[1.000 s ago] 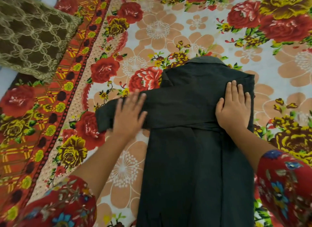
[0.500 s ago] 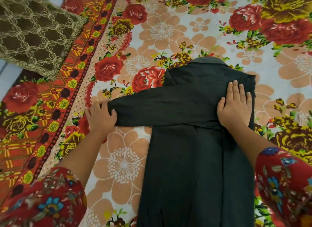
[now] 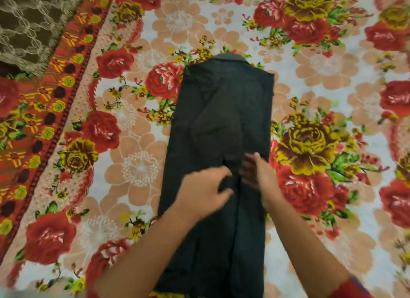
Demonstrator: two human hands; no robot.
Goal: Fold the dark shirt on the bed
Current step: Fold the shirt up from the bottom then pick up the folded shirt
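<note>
Left of your left grip (image 3: pixel 204 189) spreads the floral bedspread (image 3: pixel 133 164). This grip curls its fingers on a fold of the dark shirt (image 3: pixel 221 109), which lies as a long strip beneath both grips, collar farthest from them. Your right grip (image 3: pixel 257 175), just beside the left, rests on the shirt. Blur hides how far it is open.

no legible text, no readable label or brand on the dark shirt (image 3: pixel 224 111), none on the floral bedspread (image 3: pixel 142 164)
</note>
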